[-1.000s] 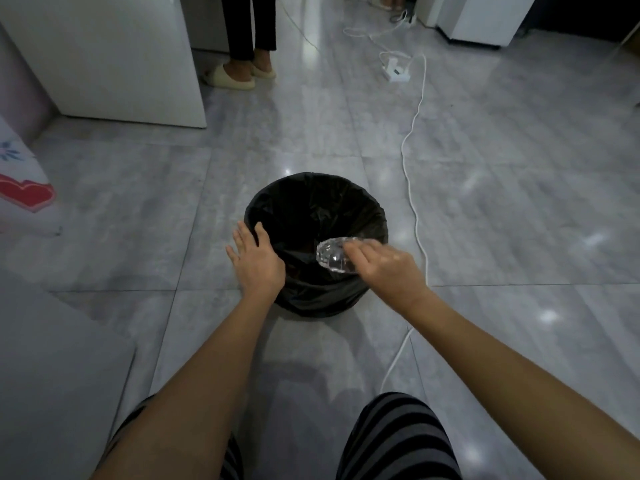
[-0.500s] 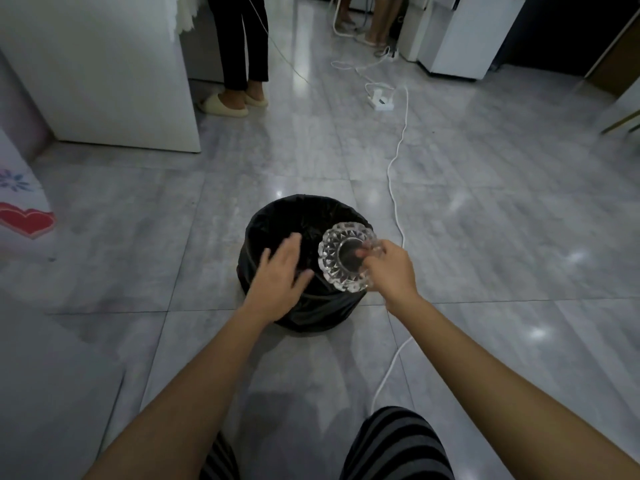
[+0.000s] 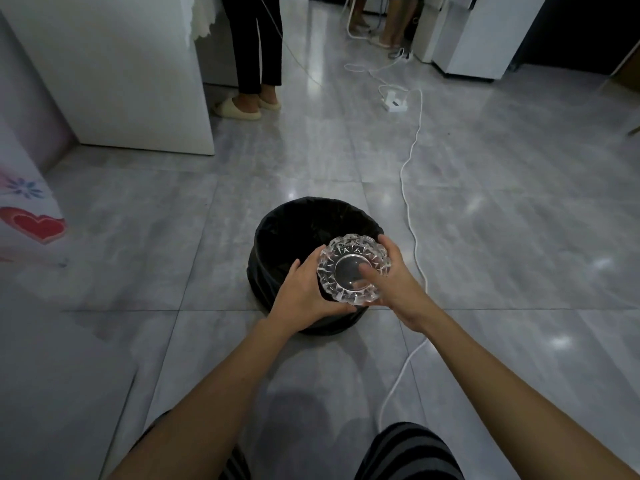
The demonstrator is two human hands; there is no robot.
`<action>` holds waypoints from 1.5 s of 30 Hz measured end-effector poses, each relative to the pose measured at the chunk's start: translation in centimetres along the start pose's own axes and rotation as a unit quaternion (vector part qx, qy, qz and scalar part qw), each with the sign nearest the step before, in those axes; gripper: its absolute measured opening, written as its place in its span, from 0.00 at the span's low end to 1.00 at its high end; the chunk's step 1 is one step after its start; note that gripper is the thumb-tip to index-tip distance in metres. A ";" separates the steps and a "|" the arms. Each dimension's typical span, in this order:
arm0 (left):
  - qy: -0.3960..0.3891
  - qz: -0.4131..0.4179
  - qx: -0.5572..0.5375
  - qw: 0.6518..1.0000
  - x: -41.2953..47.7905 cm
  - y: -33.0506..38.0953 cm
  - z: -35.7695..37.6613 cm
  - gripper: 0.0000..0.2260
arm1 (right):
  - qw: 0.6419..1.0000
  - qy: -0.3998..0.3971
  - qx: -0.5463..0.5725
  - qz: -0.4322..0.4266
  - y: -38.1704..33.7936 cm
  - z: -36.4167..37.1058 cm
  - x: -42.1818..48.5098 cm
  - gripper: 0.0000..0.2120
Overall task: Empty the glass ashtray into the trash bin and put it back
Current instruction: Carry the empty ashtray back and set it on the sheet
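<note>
The cut-glass ashtray (image 3: 351,261) is held above the near rim of the trash bin (image 3: 298,230), its hollow facing me and looking clear inside. My right hand (image 3: 398,285) grips its right side, thumb lying in the bowl. My left hand (image 3: 304,292) cups its lower left edge. The bin is round, lined with a black bag, and stands on the grey tiled floor; its inside is too dark to see.
A white cable (image 3: 412,188) runs along the floor just right of the bin to a power strip (image 3: 393,100). A person in slippers (image 3: 242,107) stands beside a white cabinet (image 3: 114,71). A grey surface (image 3: 45,393) lies at lower left.
The ashtray went from tipped over the bin to facing up toward me. My left hand left the bin's rim and came onto the ashtray. The view lifted and shows more of the room.
</note>
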State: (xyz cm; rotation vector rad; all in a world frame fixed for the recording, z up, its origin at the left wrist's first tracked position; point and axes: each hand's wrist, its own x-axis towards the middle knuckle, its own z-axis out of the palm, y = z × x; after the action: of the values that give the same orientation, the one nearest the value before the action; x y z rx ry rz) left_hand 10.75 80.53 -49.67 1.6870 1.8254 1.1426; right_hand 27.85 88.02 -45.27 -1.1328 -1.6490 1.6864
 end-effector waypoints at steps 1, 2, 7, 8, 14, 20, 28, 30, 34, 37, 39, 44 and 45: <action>0.009 -0.016 -0.004 1.000 -0.1 0.0 -0.4 0.48 | 0.999 -0.036 -0.035 -0.006 -0.1 0.0 0.2 0.47; 0.019 -0.033 -0.009 0.999 -0.2 0.1 -1.0 0.47 | 0.994 -0.071 -0.079 -0.007 -0.6 0.1 0.4 0.54; 0.017 -0.087 -0.014 0.996 -0.5 3.7 -6.5 0.44 | 0.966 -0.183 -0.182 0.011 -6.5 1.5 -0.1 0.66; 0.017 -0.095 -0.010 0.995 -0.6 4.9 -7.8 0.44 | 0.962 -0.184 -0.201 0.008 -7.9 1.9 -0.7 0.65; 0.018 -0.155 -0.078 0.985 -1.9 14.0 -16.9 0.47 | 0.931 -0.190 -0.311 -0.012 -18.7 4.2 -4.9 0.60; 0.050 -0.168 -0.044 0.984 -3.3 24.4 -26.1 0.51 | 0.923 -0.215 -0.318 -0.038 -30.3 5.8 -9.4 0.60; 0.133 -0.211 0.104 0.963 -9.3 38.9 -37.8 0.51 | 0.860 -0.303 -0.391 -0.129 -46.5 10.0 -17.2 0.60; 0.170 -0.233 0.132 0.948 -11.5 40.9 -39.7 0.51 | 0.834 -0.329 -0.411 -0.166 -48.9 12.1 -18.7 0.60; 0.239 -0.265 0.199 0.912 -16.4 44.1 -43.7 0.52 | 0.787 -0.371 -0.430 -0.241 -51.8 17.2 -21.5 0.58; 0.281 -0.269 0.252 0.886 -20.4 45.4 -46.2 0.53 | 0.748 -0.395 -0.442 -0.299 -52.9 21.4 -23.8 0.58; 0.294 -0.310 0.261 0.866 -23.8 46.2 -47.5 0.53 | 0.711 -0.410 -0.460 -0.340 -53.1 24.6 -25.9 0.59; 0.347 -0.383 0.280 0.809 -32.7 47.1 -50.2 0.52 | 0.633 -0.468 -0.481 -0.385 -53.6 32.7 -31.9 0.60; 0.358 -0.396 0.287 0.795 -34.2 47.1 -50.8 0.52 | 0.620 -0.475 -0.477 -0.404 -53.6 34.3 -32.9 0.59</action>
State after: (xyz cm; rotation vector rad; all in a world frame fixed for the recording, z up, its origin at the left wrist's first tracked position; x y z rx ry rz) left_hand 8.08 30.06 8.77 0.4412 3.1530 0.9125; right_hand 6.14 48.75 10.62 0.5233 -3.1917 0.6261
